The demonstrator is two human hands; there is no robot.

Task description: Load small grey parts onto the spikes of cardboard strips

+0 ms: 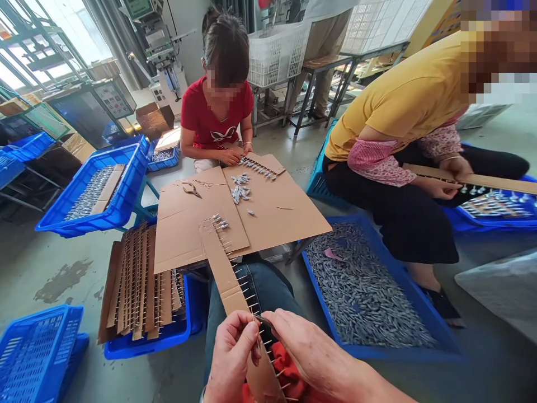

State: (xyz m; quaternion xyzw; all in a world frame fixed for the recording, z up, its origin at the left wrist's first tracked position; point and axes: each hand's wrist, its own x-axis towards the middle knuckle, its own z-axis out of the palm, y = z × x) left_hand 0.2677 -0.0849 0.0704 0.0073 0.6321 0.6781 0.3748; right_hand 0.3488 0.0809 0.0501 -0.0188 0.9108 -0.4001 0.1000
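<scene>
**Pinned cardboard strip in both hands, 6 o'clock**

Left hand: fingers wrapped shut on the cardboard strip, over the lap. Right hand: fingers pinch a small metal piece at its pin row. Strip likely light and floppy, pins prick, so grip the plain edge. Blue tray of parts at 3 o'clock.

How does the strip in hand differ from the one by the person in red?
The held strip is gripped by the left hand and slopes up onto the cardboard sheet; the other strip lies flat on it. The held strip has grey parts only at its far end, remaining pins bare; the other strip's row looks full. Both are brown cardboard with pins along one edge.
</scene>
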